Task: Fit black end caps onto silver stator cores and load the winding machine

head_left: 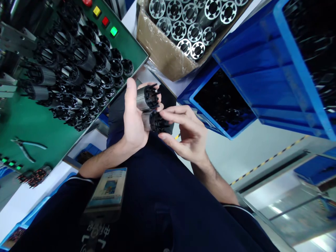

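Closely, a left hand [133, 122] and a right hand [189, 131] meet at two metal cylinders [142, 98] with black pronged ends.

At far left, pliers [24, 144] lie with handles apart on a green bench [13, 122], near a crowd of similar cylinders [82, 57]. Beyond the bench edge, the left hand wraps around the two cylinders, gripping them side by side, its thumb by the upper one. Just right of it, the right hand's thumb and fingers curve about the lower cylinder's black end; whether they pinch it, one cannot tell. Farther right, an open cardboard box [162, 52] holds slotted metal tubes [185, 30], then come blue bins [257, 70] with dark contents.
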Tool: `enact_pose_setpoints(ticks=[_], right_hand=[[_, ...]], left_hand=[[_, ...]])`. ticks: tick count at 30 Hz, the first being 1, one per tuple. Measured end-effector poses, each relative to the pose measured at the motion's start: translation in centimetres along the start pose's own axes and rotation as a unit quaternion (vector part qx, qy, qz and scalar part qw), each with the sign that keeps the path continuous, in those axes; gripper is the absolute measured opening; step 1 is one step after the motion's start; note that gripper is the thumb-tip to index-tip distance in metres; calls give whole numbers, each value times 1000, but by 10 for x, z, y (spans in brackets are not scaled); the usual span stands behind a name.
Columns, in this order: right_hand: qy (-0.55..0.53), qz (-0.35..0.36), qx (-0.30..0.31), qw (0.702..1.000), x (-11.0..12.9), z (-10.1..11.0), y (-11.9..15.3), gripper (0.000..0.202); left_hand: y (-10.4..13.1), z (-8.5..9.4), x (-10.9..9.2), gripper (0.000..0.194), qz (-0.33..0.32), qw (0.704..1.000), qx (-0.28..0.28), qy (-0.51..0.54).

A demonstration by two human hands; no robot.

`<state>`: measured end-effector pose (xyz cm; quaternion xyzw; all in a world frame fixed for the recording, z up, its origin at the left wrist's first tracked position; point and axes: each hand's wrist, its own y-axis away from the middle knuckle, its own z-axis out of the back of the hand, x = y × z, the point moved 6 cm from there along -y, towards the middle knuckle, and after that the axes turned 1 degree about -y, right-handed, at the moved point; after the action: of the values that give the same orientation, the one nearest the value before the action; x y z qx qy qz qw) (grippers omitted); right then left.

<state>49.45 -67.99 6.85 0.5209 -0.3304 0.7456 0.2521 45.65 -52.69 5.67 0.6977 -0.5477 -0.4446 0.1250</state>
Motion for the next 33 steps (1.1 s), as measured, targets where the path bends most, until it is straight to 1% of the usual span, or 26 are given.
enact_pose_setpoints(ticks=[2, 7, 11, 14, 18, 21, 24, 27, 29, 31, 33], right_hand=[[21, 2, 9, 1000, 5, 2, -2, 49], [51, 12, 34, 998, 12, 8, -7, 57], [55, 35, 47, 997, 10, 12, -7, 58], [48, 50, 46, 997, 9, 13, -6, 56], [46, 34, 24, 998, 10, 14, -6, 54], [57, 24, 41, 997, 12, 15, -7, 50], [75, 16, 56, 996, 15, 17, -7, 44], [74, -13, 34, 997, 14, 19, -6, 37], [70, -17, 26, 997, 15, 19, -5, 35], [68, -9, 30, 997, 16, 16, -4, 37], [73, -6, 34, 997, 18, 12, -5, 37]], left_hand=[[0, -1, -3, 67, -14, 1000, -9, -7], [0, -1, -5, 61, -34, 999, -22, -27], [1, 4, 3, 60, -31, 998, -29, -47], [2, 7, 10, 70, -31, 998, -17, -46], [0, 10, 15, 73, -31, 998, -2, -48], [-2, 11, 15, 69, -27, 998, 1, -64], [-2, 12, 17, 67, -4, 996, 0, -86], [0, 11, 22, 71, 13, 995, 0, -100], [1, 11, 22, 72, 6, 995, 0, -96], [2, 11, 20, 71, -16, 996, -4, -84], [2, 11, 18, 68, -24, 997, -7, -79]])
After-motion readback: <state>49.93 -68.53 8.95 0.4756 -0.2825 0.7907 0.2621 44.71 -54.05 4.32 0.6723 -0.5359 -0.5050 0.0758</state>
